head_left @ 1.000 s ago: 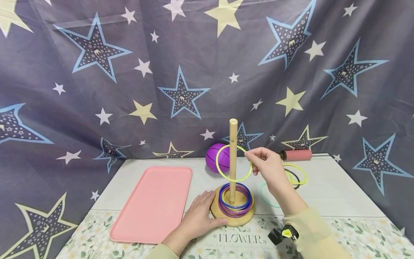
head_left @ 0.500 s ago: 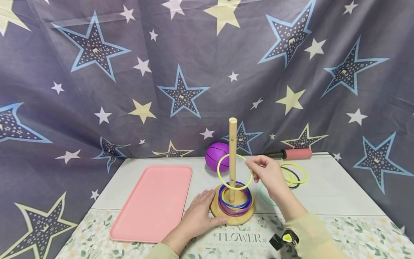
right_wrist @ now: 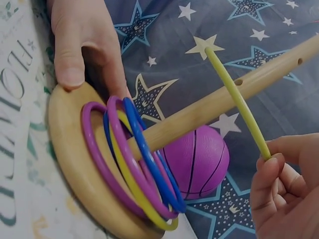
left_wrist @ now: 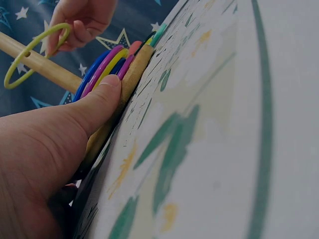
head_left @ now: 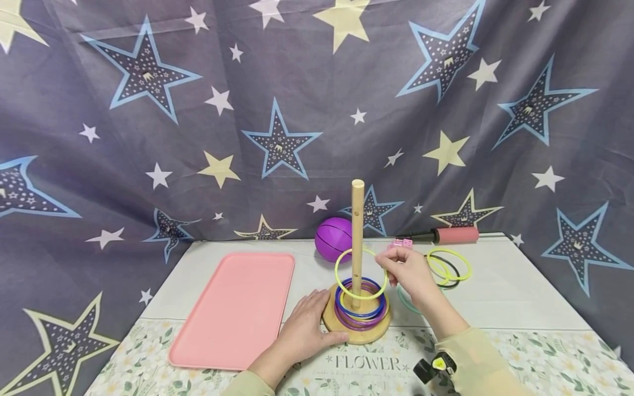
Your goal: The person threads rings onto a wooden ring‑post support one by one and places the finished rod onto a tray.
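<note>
My right hand (head_left: 407, 272) pinches a yellow-green ring (head_left: 339, 280) between thumb and fingertips. The ring circles the upright wooden peg (head_left: 357, 231), above a stack of blue, purple and yellow rings (right_wrist: 142, 164) lying round the peg's foot. In the right wrist view the held ring (right_wrist: 238, 102) crosses the peg well clear of that stack. My left hand (head_left: 303, 330) rests at the left edge of the round wooden base (head_left: 364, 336), thumb at its front and fingers stretched along its side. The left thumb (left_wrist: 102, 97) touches the base's edge close to the rings.
A pink tray (head_left: 233, 313) lies on the left. Behind the peg sits a purple ball (head_left: 329, 240). To the right are yellow-green rings (head_left: 465, 264), a black ring (head_left: 453, 285) and a mint ring (head_left: 407, 301). A pink-handled pump (head_left: 455, 235) and small pink dice (head_left: 406, 243) lie at the back.
My right hand has moved down with the yellow-green ring, which is lower along the peg. Pink dice now show behind that hand. My left hand has stayed on the base.
</note>
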The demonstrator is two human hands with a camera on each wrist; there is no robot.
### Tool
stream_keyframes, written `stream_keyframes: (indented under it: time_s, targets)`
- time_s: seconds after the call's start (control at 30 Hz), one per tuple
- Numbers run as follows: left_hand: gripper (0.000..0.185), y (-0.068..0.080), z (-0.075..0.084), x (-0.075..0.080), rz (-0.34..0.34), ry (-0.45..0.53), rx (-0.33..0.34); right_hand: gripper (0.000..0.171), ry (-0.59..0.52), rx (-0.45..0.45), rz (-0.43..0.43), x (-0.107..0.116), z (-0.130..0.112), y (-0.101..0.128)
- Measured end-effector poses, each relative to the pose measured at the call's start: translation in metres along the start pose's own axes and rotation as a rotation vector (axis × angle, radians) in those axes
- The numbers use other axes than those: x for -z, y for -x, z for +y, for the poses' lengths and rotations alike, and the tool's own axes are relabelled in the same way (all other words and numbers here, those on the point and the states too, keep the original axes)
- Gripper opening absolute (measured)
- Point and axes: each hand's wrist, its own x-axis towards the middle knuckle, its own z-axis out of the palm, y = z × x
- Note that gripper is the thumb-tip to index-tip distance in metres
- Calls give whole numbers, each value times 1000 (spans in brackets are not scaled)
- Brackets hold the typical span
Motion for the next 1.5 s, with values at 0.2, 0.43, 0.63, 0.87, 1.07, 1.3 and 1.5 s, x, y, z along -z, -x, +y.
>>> stream_keyframes:
  time_s: [0.2,0.43,0.63,0.87,1.07,1.3,1.5]
  targets:
    - [115,0,0,0,0,0,0,23,31,27,-70,1,8,-3]
    - [116,1,0,1,-2,6,0,21,73,-6,-108,-1,19,-3]
    - [116,1,1,1,-3,14,-7,22,100,-44,-123,-1,29,-5]
    - [116,1,2,2,-11,17,6,21,116,-84,-155,1,33,-5]
    - [115,1,2,1,-10,8,6,19,132,-89,-157,2,37,-5]
    - [114,2,4,3,-3,9,-2,15,163,-91,-146,2,41,-6]
    - [114,2,4,3,3,11,-7,13,186,-78,-146,1,44,-5]
